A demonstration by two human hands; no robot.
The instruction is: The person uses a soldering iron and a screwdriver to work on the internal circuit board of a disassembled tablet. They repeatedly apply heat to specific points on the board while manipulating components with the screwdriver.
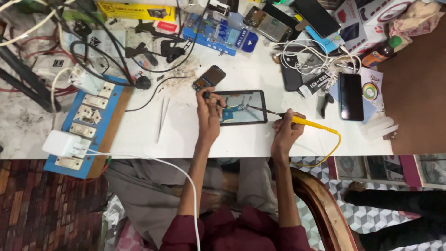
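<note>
A: Right hand [285,131] clamped on yellow-handled soldering iron [297,121], tip on opened dark rectangular phone [241,108], mid-bench near front edge. Left hand [209,116] pinched on small dark tool [207,95].

B: Risks?

A: Likely slip, scorched board; yellow cord [325,153] snagging at front edge.

B: Packages?

A: Blue carton [211,29], yellow flat box [137,10], white-red box [367,21] along back edge.

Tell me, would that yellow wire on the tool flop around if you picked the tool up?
Probably yes. The yellow wire already droops in a loop over the table edge, so it looks soft and bendy. The tool in the right hand is thin and round, so it might roll if set down. Its dark metal tip looks stiff.
</note>
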